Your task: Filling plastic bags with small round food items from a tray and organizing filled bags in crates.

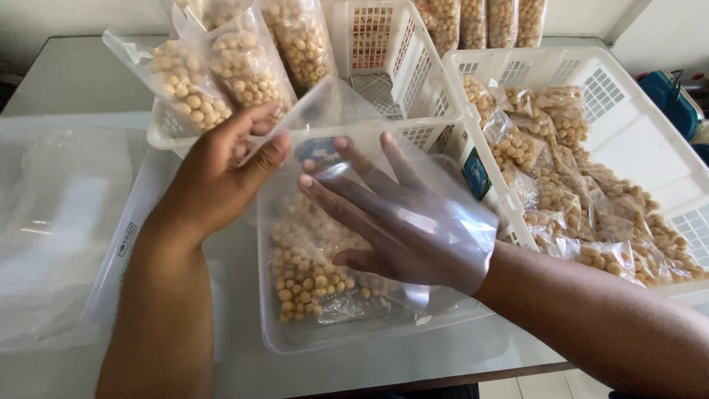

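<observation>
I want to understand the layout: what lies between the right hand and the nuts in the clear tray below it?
In the head view, the clear plastic bag covers the right hand, so its film lies between it and the nut packets.

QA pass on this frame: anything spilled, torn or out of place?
Nothing stands out. The right hand is inside an empty clear bag, whose edge the left hand pinches. Filled nut packets lie in the clear tray, none spilled.

Filled nut packets (576, 192) fill a white basket (642, 133); a blue object (668, 100) sits behind
</observation>
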